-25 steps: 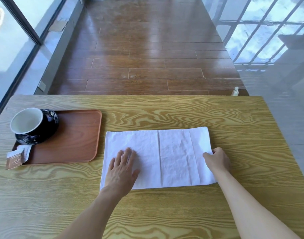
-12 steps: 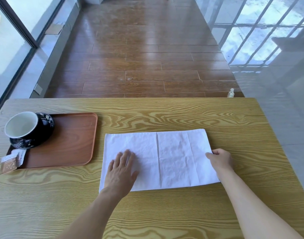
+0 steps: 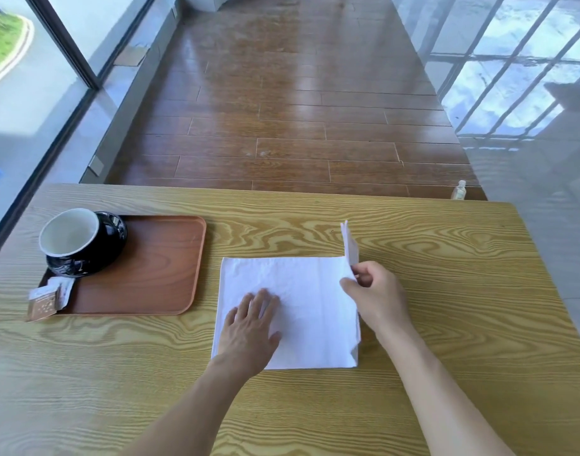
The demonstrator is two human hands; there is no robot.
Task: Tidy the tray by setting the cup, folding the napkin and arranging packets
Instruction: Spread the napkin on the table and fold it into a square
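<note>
1. The white napkin lies on the wooden table, just to the 3 o'clock side of the brown tray
2. The left hand presses flat on the napkin's 7 o'clock part, fingers straight
3. The right hand pinches the napkin's 3 o'clock edge, lifted upright
4. The black cup sits at the tray's 10 o'clock corner; the packets overhang its 8 o'clock corner, print unreadable
5. A small bottle stands on the floor at 1 o'clock

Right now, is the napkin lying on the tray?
No. The napkin lies on the bare table, to the right of the tray, with both hands on it.
</note>
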